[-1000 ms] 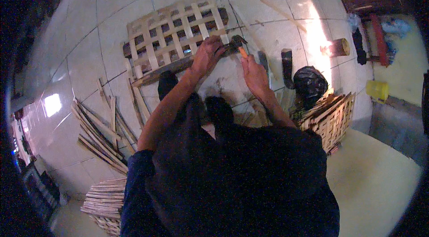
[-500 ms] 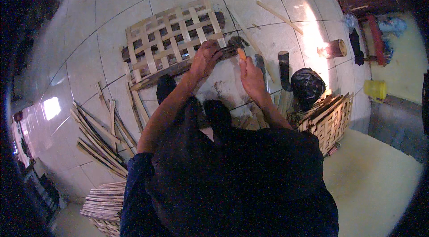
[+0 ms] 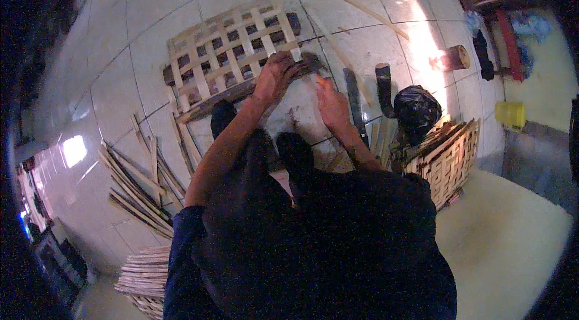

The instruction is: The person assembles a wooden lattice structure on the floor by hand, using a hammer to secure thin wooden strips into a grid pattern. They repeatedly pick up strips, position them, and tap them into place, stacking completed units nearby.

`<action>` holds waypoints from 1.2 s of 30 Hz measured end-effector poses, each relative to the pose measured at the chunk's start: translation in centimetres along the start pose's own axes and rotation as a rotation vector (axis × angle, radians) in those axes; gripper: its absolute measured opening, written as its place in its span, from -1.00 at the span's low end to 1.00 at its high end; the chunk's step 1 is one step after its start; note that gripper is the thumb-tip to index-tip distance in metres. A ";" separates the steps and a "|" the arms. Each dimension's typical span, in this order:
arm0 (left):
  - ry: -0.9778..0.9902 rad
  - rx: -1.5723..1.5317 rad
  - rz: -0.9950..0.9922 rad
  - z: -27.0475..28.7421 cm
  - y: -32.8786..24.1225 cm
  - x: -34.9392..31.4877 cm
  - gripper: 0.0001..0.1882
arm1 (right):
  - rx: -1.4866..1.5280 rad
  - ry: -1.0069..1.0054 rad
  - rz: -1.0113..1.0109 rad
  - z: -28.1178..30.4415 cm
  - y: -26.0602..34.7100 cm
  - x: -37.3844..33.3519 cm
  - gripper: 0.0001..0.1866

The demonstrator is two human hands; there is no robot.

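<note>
Bamboo lattice (image 3: 232, 48) shifted nearer; left hand (image 3: 277, 76) still clamps dark bar (image 3: 241, 94); right hand (image 3: 330, 103) lifted, open, empty.

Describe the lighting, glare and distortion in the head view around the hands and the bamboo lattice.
Head view: dim and grainy overall; strong glare washes out the tiled floor at upper right, with a smaller reflection at left. Fisheye bends the tile joints and darkens the rim. The left hand on the bamboo lattice is fairly sharp; the right hand looks slightly soft.
</note>
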State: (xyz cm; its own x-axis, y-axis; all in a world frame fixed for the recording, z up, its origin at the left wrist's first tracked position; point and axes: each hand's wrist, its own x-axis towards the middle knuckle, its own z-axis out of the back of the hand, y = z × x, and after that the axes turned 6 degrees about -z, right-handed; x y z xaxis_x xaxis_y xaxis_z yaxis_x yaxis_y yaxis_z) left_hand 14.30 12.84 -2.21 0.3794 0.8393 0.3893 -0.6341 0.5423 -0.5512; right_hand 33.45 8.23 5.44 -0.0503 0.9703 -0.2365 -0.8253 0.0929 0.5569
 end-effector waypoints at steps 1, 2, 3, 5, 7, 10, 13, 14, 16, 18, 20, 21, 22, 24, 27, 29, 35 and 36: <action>-0.012 -0.059 0.074 0.1 -0.4 0.1 -0.76 | -0.101 0.051 -0.067 -0.3 -0.4 0.3 -0.61; -0.022 -0.119 0.146 0.2 -0.7 0.1 -0.76 | -0.044 0.013 -0.053 -0.3 -1.1 0.4 -0.61; -0.044 -0.108 0.147 0.3 -0.9 0.2 -0.75 | 0.013 -0.022 -0.034 0.1 -1.5 0.3 -0.60; -0.081 -0.091 0.144 0.2 -1.2 0.2 -0.72 | 0.061 -0.077 -0.027 0.1 -2.8 -0.5 -0.60; -0.072 -0.059 0.148 0.3 -1.9 0.4 -0.70 | 0.034 -0.130 -0.065 -0.7 -6.0 -3.1 -0.60; -0.008 -0.183 0.187 0.2 -0.7 0.4 -0.69 | 0.022 0.014 -0.241 -3.1 -10.3 -5.5 -0.60; -0.046 -0.133 0.138 -0.8 0.7 0.2 -0.71 | 0.022 -0.093 -0.198 -1.7 -9.0 -7.7 -0.62; -0.083 -0.084 0.055 -0.8 1.1 0.1 -0.71 | 0.056 -0.142 -0.110 -1.9 -10.2 -7.7 -0.64; -0.068 -0.082 0.027 -0.2 -0.1 0.9 -0.71 | 0.131 -0.215 0.075 -3.1 -12.6 -7.1 -0.69; 0.018 -0.165 0.145 1.6 -1.3 1.8 -0.72 | -0.104 -0.373 0.315 -2.4 -15.0 -5.4 -0.76; 0.082 -0.123 0.093 1.0 -0.2 2.1 -0.71 | -0.209 -0.459 0.215 1.0 -19.9 -3.0 -0.77; 0.102 -0.087 0.094 0.6 1.1 1.2 -0.70 | -0.234 -0.474 0.043 3.3 -22.3 -1.4 -0.77; -0.005 -0.317 0.247 -1.7 4.5 -0.9 -0.69 | -0.276 -0.492 -0.117 5.9 -23.6 0.3 -0.76; 0.008 -0.149 0.163 -2.0 3.5 -1.6 -0.65 | -0.449 -0.430 -0.260 10.7 -27.6 1.0 -0.75; 0.094 -0.068 0.131 0.1 0.1 -1.4 -0.59 | -0.543 -0.297 -0.366 13.3 -30.6 0.6 -0.74; 0.079 -0.065 0.075 2.1 -2.6 -0.4 -0.57 | -0.568 -0.262 -0.409 13.9 -32.3 -0.4 -0.72; -0.584 -0.268 0.429 6.5 -2.9 -10.6 -0.66 | -0.624 -0.188 -0.319 14.0 -30.2 2.5 -0.69; -0.674 -0.168 0.519 8.1 -2.4 -12.2 -0.67 | -0.631 -0.185 -0.309 14.1 -30.1 2.5 -0.68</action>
State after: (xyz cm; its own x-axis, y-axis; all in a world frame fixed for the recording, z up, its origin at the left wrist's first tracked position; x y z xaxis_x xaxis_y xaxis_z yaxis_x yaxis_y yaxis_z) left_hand 5.71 1.00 0.30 -0.4443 0.8098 0.3832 -0.4887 0.1394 -0.8613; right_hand 66.10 11.04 -0.70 0.2877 0.9475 -0.1394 -0.9565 0.2769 -0.0918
